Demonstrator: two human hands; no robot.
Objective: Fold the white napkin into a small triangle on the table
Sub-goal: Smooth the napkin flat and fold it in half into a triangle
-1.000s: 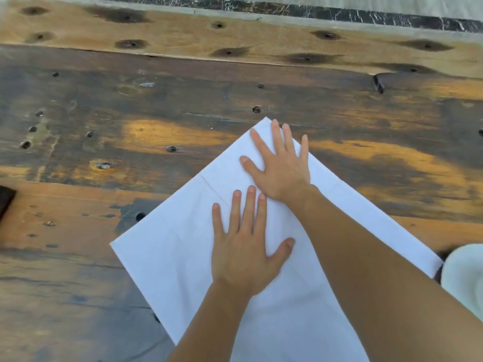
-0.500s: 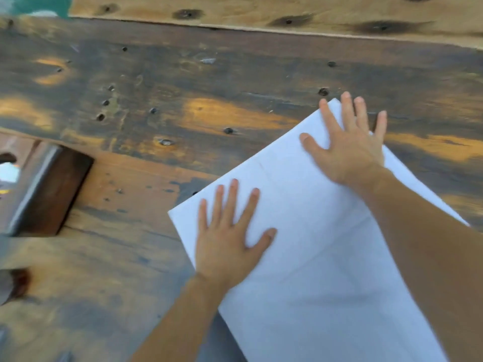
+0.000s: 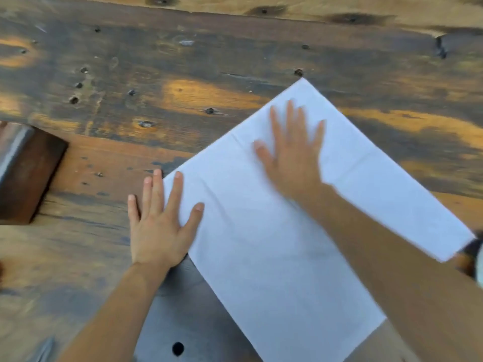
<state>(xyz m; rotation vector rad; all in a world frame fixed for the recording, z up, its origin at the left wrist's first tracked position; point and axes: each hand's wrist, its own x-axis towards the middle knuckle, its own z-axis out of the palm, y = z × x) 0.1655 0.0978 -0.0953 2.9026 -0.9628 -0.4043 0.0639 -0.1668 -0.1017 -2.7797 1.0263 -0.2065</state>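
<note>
The white napkin (image 3: 266, 244) lies flat on the worn wooden table (image 3: 183, 74), turned like a diamond with one corner pointing away from me. My left hand (image 3: 159, 220) rests palm down across the napkin's left corner, fingers spread, partly on the cloth and partly on the wood. My right hand (image 3: 292, 155) presses flat on the upper part of the napkin, fingers spread and slightly blurred. My right forearm crosses the cloth and hides part of it. Faint crease lines run across the napkin.
A dark brown block (image 3: 26, 173) sits at the table's left edge. A dark object beside something pale (image 3: 474, 254) peeks in at the right edge, touching the napkin's right corner. Screw holes dot the planks, and one round hole (image 3: 178, 348) lies near me.
My left hand slid left from the middle of the napkin to its left corner. My right hand stayed flat on the upper part. The camera view shifted.
</note>
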